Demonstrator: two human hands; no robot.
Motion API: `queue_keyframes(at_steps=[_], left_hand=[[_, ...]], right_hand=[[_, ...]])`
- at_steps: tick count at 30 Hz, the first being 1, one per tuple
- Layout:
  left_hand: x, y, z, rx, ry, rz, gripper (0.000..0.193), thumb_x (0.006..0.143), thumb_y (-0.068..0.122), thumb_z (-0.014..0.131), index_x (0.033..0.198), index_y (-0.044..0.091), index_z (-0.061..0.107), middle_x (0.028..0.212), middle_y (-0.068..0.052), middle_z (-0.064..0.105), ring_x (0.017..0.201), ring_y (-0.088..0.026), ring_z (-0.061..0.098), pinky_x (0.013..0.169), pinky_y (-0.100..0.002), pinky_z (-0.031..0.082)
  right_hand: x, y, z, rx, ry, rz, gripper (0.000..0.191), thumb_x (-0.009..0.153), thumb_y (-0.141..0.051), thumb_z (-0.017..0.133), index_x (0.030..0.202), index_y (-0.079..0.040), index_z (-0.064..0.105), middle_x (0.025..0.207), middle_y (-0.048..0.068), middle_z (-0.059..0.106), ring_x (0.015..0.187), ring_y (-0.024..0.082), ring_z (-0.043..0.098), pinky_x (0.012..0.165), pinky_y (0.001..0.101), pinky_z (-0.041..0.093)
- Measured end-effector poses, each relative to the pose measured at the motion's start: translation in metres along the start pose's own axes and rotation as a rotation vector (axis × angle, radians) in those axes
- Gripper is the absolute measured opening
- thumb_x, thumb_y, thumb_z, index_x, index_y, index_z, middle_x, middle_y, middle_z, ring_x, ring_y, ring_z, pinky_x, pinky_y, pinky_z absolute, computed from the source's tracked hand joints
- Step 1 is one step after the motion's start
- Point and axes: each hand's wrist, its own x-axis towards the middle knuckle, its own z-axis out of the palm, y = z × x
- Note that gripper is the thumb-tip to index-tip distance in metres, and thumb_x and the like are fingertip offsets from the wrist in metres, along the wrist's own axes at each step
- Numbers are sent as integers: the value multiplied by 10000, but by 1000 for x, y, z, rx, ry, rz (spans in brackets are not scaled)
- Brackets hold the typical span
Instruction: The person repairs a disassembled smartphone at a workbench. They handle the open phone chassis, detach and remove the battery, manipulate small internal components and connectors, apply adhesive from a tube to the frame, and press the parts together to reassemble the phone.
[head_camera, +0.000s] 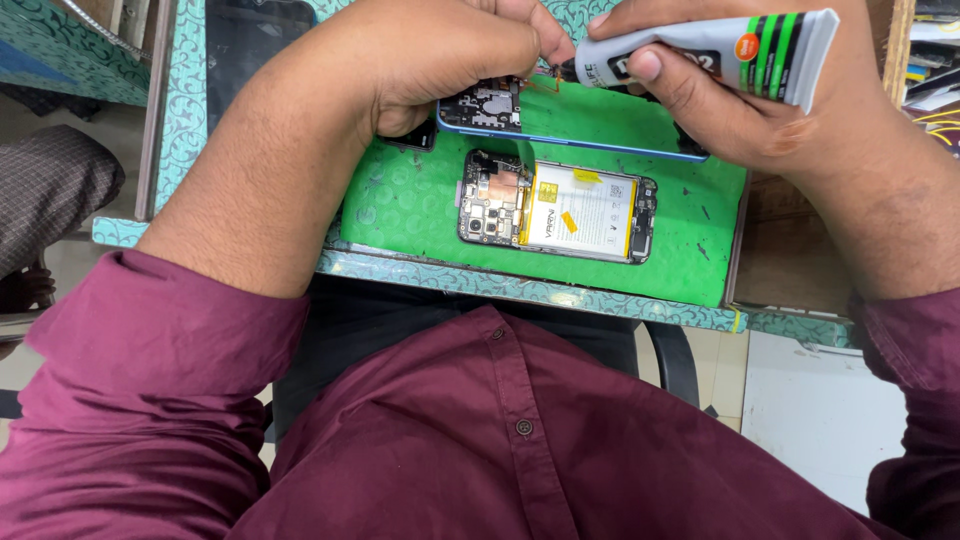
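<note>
Mat: green work mat (420, 200) on the patterned desk.
Opened phone (557, 211): battery exposed (fragile), mid-mat.
Blue phone frame (560, 135): thin, likely flexes; left hand (440, 50) clamps its top corner.
Glue tube (720, 50): soft, light; right hand (700, 95) squeezes mid-body, nozzle at frame.

A white glue tube (715, 50) with green stripes lies sideways in the right hand (720, 95), nozzle pointing left. Its tip meets a blue phone frame (560, 125) — flat on the bench, partly under the left hand (440, 55).
</note>
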Motion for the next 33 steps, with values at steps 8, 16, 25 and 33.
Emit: queue_keyframes(at_steps=[8, 16, 25, 33], left_hand=[[-1, 5, 0, 20, 8, 2, 251, 868, 104, 618, 1075, 54, 751, 930, -26, 716, 799, -76, 666, 673, -245, 556], [-7, 14, 2, -33, 37, 5, 210, 871, 87, 660, 1044, 36, 766, 892, -39, 736, 759, -86, 684, 656, -244, 565], [-5, 16, 4, -67, 6, 27, 217, 838, 38, 641, 1009, -4, 767, 872, -62, 766, 718, -93, 692, 634, -246, 577], [-6, 22, 5, -26, 42, -19, 229, 805, 58, 663, 996, 1, 778, 810, -48, 747, 660, -89, 675, 572, -253, 562]], right_hand=[[6, 0, -1, -22, -13, -10, 129, 1125, -34, 667, 1223, 32, 717, 1031, 132, 747, 861, 163, 711, 781, 264, 554], [14, -8, -8, -10, -18, -24, 136, 1118, -51, 673, 1216, 32, 719, 1031, 138, 744, 849, 178, 712, 779, 280, 552], [17, -14, -16, -51, -15, -26, 126, 1097, -34, 675, 1195, 20, 734, 982, 133, 746, 807, 161, 702, 747, 278, 542], [22, -19, -17, 95, 3, 44, 176, 1043, -38, 672, 1206, 6, 721, 1011, 128, 748, 827, 144, 703, 725, 252, 542]])
